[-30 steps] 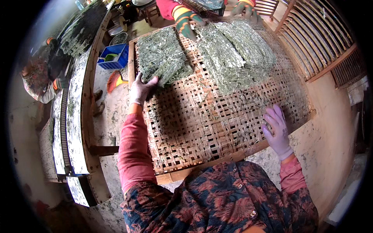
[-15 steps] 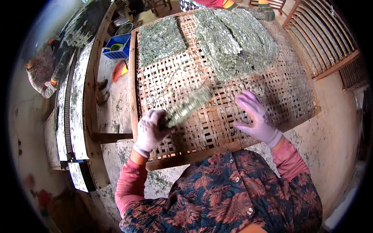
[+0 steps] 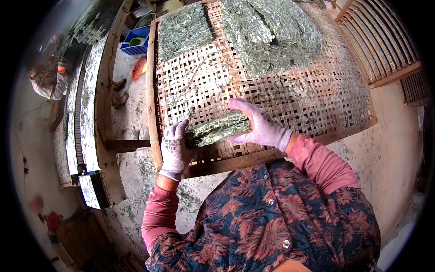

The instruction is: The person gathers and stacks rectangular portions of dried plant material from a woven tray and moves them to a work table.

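A long folded bundle [image 3: 216,130] of matted green strands, which looks like dried seaweed, lies low over the near part of a woven slat tray [image 3: 199,97]. My left hand [image 3: 174,148], in a pale knit glove, is closed around its left end. At the other end, my gloved right hand [image 3: 264,127] has thumb and fingers spread wide, with the bundle's tip between them near the palm. Farther back on the tray lie a flat mat [image 3: 185,31] of the same green stuff and, to its right, a thicker folded stack [image 3: 272,38].
The tray has a wooden frame [image 3: 153,97]. Slatted wooden racks [image 3: 378,43] stand at the right. Left are a blue crate [image 3: 136,41], a red-orange brush-like thing [image 3: 138,69], and a long bench [image 3: 90,104]. Another person [image 3: 50,77] works beyond that bench.
The bundle has come down and closer to me, with my left hand still at its end. My right hand has moved left to the bundle's other end. The view has shifted slightly.
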`<move>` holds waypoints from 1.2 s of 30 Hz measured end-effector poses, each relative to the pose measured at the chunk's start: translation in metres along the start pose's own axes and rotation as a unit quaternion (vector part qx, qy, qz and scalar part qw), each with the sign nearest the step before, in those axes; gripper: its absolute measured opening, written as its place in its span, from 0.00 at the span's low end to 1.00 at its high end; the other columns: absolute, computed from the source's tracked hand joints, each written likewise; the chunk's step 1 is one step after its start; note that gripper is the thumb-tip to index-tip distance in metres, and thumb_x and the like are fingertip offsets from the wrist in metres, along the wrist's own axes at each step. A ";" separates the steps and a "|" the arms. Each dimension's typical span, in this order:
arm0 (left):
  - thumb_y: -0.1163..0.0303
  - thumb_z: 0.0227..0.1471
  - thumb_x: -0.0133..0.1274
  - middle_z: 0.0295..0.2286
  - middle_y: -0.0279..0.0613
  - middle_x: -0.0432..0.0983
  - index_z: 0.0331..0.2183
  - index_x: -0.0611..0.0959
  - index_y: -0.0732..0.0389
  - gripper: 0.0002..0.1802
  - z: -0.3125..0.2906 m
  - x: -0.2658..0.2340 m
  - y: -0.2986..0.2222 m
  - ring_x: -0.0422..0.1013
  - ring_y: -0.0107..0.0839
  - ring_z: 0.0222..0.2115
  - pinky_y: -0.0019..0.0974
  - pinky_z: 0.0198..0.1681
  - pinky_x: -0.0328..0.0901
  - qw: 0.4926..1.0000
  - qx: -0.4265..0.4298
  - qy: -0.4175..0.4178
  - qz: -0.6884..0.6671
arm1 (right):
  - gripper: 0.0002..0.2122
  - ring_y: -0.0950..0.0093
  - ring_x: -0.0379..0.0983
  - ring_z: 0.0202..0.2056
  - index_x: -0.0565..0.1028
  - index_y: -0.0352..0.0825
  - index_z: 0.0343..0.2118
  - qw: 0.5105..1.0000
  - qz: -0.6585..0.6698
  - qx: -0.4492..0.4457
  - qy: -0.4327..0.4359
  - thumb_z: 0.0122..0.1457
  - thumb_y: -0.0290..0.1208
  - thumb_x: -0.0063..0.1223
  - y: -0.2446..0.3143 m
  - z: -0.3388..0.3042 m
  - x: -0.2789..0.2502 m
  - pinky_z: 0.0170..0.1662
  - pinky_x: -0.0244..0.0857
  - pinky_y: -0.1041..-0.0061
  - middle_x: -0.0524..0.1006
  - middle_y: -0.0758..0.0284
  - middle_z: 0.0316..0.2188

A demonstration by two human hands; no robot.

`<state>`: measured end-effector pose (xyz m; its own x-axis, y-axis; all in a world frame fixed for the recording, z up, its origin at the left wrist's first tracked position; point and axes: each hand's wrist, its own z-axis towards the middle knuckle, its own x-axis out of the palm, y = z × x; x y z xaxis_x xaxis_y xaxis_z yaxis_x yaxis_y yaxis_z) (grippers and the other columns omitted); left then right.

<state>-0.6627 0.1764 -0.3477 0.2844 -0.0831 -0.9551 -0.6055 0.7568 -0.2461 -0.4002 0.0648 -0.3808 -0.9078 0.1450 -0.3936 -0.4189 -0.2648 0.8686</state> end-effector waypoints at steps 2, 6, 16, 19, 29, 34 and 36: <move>0.61 0.29 0.72 0.42 0.49 0.71 0.51 0.72 0.59 0.44 0.001 -0.001 0.000 0.68 0.47 0.44 0.45 0.48 0.64 0.998 -0.021 0.039 -0.039 | 0.38 0.58 0.57 0.61 0.67 0.33 0.54 0.996 -0.085 0.004 0.015 0.40 0.41 0.73 -0.005 0.003 -0.005 0.62 0.54 0.65 0.67 0.55 0.55; 0.64 0.29 0.73 0.40 0.45 0.74 0.50 0.74 0.60 0.43 0.006 -0.009 0.003 0.70 0.43 0.43 0.41 0.47 0.65 0.979 -0.004 0.047 -0.199 | 0.33 0.59 0.63 0.58 0.72 0.32 0.49 0.999 -0.034 0.034 0.017 0.40 0.43 0.72 -0.017 0.000 -0.019 0.60 0.58 0.67 0.70 0.57 0.53; 0.80 0.35 0.68 0.46 0.39 0.72 0.51 0.71 0.61 0.39 -0.005 0.021 0.009 0.68 0.32 0.49 0.35 0.54 0.63 0.897 -0.137 0.054 -0.416 | 0.34 0.58 0.59 0.57 0.67 0.33 0.51 1.000 -0.023 0.005 0.008 0.44 0.44 0.70 -0.023 -0.011 -0.016 0.60 0.54 0.63 0.66 0.57 0.52; 0.76 0.36 0.70 0.50 0.41 0.70 0.53 0.70 0.63 0.41 0.000 0.022 -0.004 0.68 0.33 0.49 0.34 0.54 0.63 0.826 -0.179 0.040 -0.534 | 0.33 0.67 0.67 0.52 0.66 0.33 0.54 0.993 0.088 0.066 -0.034 0.44 0.33 0.70 0.004 -0.015 -0.038 0.52 0.68 0.68 0.69 0.59 0.51; 0.65 0.38 0.71 0.49 0.51 0.69 0.58 0.63 0.69 0.50 0.178 -0.068 -0.133 0.73 0.27 0.41 0.25 0.36 0.71 0.805 -0.021 -0.145 -0.575 | 0.33 0.71 0.74 0.47 0.61 0.20 0.55 0.947 0.120 0.056 -0.294 0.54 0.38 0.62 0.084 0.042 -0.214 0.47 0.71 0.84 0.74 0.55 0.48; 0.62 0.43 0.68 0.26 0.36 0.76 0.50 0.75 0.67 0.35 0.262 -0.070 -0.153 0.70 0.19 0.23 0.24 0.24 0.64 0.851 -0.083 -0.076 -0.512 | 0.41 0.63 0.70 0.52 0.66 0.24 0.54 0.921 -0.166 0.259 -0.238 0.52 0.63 0.53 0.039 0.077 -0.272 0.54 0.63 0.67 0.73 0.51 0.49; 0.51 0.41 0.67 0.28 0.44 0.80 0.43 0.80 0.67 0.33 0.282 -0.050 -0.141 0.76 0.29 0.29 0.32 0.34 0.70 0.944 -0.054 -0.102 -0.308 | 0.42 0.59 0.66 0.56 0.67 0.25 0.54 0.885 -0.225 0.359 -0.192 0.52 0.65 0.49 0.024 0.086 -0.272 0.59 0.58 0.62 0.70 0.50 0.52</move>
<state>-0.3820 0.2569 -0.2183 0.7379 -0.3509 -0.5765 -0.3479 0.5342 -0.7704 -0.1616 0.1013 -0.2266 -0.5202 0.4321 -0.7367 -0.4888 0.5567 0.6717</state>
